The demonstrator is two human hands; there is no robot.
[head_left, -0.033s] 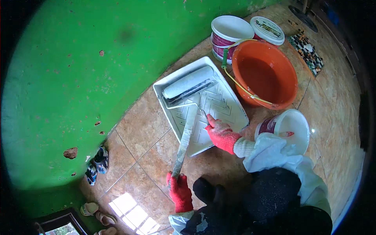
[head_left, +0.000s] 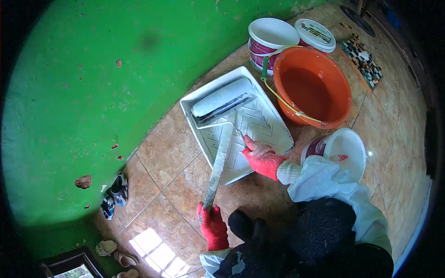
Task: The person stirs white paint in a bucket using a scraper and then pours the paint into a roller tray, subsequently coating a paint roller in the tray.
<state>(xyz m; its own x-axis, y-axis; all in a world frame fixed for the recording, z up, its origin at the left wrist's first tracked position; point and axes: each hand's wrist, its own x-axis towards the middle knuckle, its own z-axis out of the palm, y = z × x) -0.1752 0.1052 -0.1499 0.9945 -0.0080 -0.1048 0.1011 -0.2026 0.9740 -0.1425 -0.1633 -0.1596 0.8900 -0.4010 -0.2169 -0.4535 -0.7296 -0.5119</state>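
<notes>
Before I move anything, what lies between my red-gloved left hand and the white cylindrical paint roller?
The head view shows a long, flat, paint-streaked strip running from your left hand over the white, ridged rectangular tray toward the roller.

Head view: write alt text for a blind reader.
A red-gloved right hand holds a roller lying in a white tray; the red-gloved left hand holds a stick reaching over the tray. A green wall stands at left, an orange tub at right.

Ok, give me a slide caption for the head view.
Gloved left hand holding a flat stick, right hand gripping a paint roller in a white tray.
</notes>
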